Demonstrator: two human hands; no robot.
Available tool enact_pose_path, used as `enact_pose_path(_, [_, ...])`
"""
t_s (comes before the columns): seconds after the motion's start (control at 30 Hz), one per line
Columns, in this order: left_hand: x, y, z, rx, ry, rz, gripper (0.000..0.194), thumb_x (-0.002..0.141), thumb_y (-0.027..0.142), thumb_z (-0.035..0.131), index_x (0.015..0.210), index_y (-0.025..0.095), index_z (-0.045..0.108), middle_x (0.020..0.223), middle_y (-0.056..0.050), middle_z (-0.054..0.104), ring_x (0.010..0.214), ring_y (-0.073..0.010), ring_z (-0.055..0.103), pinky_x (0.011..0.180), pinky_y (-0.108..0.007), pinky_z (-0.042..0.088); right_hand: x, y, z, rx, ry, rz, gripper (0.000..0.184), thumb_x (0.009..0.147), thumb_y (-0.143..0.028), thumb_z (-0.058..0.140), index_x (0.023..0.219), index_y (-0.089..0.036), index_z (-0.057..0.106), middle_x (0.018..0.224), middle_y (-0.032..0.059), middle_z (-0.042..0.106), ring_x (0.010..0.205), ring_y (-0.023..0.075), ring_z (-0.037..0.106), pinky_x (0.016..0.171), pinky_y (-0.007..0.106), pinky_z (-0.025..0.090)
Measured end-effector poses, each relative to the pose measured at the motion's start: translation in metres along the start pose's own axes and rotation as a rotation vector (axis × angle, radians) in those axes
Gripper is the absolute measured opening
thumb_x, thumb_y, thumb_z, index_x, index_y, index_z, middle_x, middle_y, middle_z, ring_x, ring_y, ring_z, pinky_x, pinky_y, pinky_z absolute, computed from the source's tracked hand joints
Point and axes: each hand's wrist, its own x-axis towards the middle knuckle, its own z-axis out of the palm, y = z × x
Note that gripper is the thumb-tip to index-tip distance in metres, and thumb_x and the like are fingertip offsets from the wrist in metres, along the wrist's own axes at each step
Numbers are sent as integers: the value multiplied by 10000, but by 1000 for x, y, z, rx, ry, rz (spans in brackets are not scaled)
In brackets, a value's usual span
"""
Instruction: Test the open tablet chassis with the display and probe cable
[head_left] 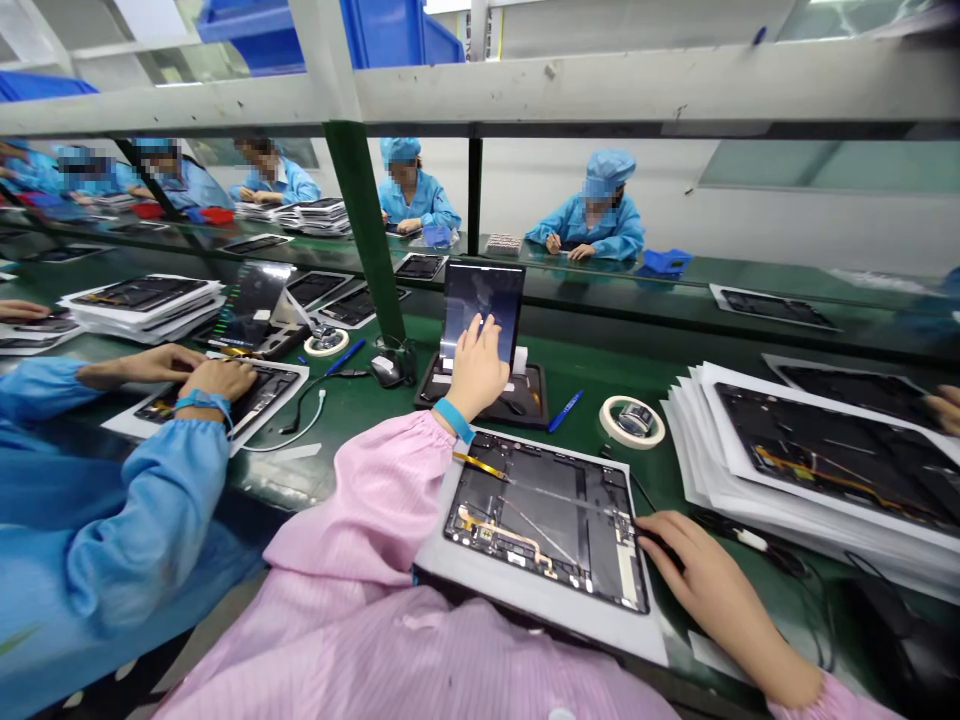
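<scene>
My left hand reaches up to the lit dark screen, which leans upright in a black stand. Its fingers are stretched out, with the tips on the glass. In front of me an opened tablet housing lies on a white sheet, its flex cables and inner parts exposed. A gold ribbon cable sticks out at the housing's upper left corner. My right hand is at the housing's right edge, thumb and forefinger drawn close together; whatever is between them is hidden.
Right of me stand stacked tablet housings between white sheets, with a dark cable beside them. A tape roll and blue pen lie behind the housing. A co-worker's hands work at left. A shelf beam crosses overhead.
</scene>
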Motion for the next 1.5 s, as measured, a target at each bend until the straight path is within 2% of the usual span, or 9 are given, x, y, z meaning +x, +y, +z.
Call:
enact_pose_path(0.17, [-7,15,0,-60,-50,-46,498,777,103,451,1273,77,484,1358,-176,503,1330,-289,368,1063,-428,344,2,-3,-1,-49,29,-51,257,960,-352,404,999,-206,613,940,74,625,850,206,617,762,345,531])
enact_pose_path(0.3, [-34,48,4,-250,-325,80,251,849,174,442,987,184,652,939,-62,694,913,-204,622,832,-319,487,6,-16,-6,-154,-23,-43,227,961,-267,368,912,-186,575,853,70,601,764,208,596,691,352,502])
enact_pose_path(0.43, [-63,74,16,-255,-470,201,253,888,284,474,795,186,689,802,-62,672,810,-205,602,776,-324,479,11,-34,-19,-159,-158,33,199,949,-169,344,901,-177,537,808,57,591,711,191,580,655,326,472])
enact_pose_path(0.63, [-71,73,40,-338,-568,286,261,881,340,528,756,171,682,785,-61,656,800,-205,581,759,-324,454,17,-39,-37,7,-233,63,173,954,-247,450,1039,-191,590,906,48,636,825,185,599,724,296,456])
enact_pose_path(0.83, [-73,75,33,-274,-546,313,176,873,290,530,787,177,634,812,-46,663,812,-201,581,722,-309,438,40,-21,-39,48,-211,176,306,927,-402,510,736,-173,583,766,42,602,702,166,550,649,277,414])
enact_pose_path(1.03, [-81,78,37,-120,-589,409,181,884,314,535,836,161,619,869,-75,669,847,-224,595,723,-321,436,84,-2,-1,-359,-114,232,298,915,-139,405,1179,-126,544,1002,129,616,885,243,569,735,320,412])
enact_pose_path(1.17, [-78,74,42,-103,-632,430,261,921,350,478,882,140,627,873,-97,672,855,-232,606,747,-328,435,90,-7,-9,-397,-171,135,448,868,-69,394,1296,-157,493,987,128,619,834,237,578,692,318,410])
enact_pose_path(1.33, [-70,65,39,-239,-640,351,412,954,404,378,776,146,645,846,-88,658,804,-203,599,719,-302,410,49,-43,-49,318,150,368,206,923,-290,474,1043,-170,592,757,41,613,630,149,540,573,263,412])
enact_pose_path(1.5, [-69,60,41,-355,-711,174,520,866,623,414,683,175,603,694,-37,636,610,-162,540,551,-274,305,6,-63,-34,968,-57,634,308,863,-448,574,1014,-185,514,706,11,624,491,95,463,429,209,346])
